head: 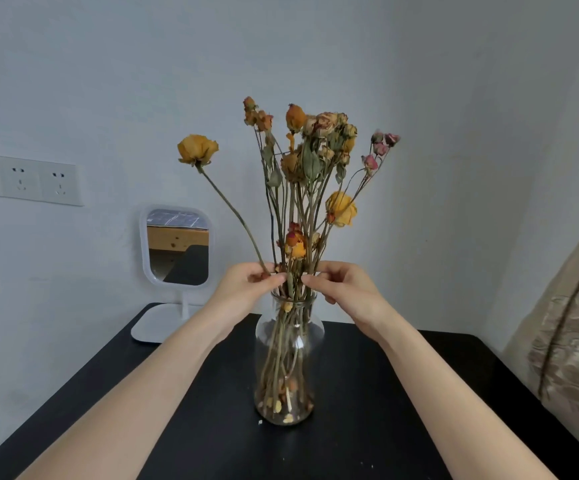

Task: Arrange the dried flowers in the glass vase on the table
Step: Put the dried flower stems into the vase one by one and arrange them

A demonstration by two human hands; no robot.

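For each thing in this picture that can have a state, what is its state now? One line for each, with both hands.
Glass vase: upright on the black table, holding stems.
Dried flowers: standing in the vase, bunched at its neck.
Yellow rose: leaning out to the left.
Left hand: pinching stems above the rim.
Right hand: pinching stems above the rim.
Mirror: upright on its stand.
Wall sockets: nothing plugged in.

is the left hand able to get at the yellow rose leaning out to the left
Probably yes: the left hand already pinches the stem of that yellow rose just above the vase rim, with nothing between them.
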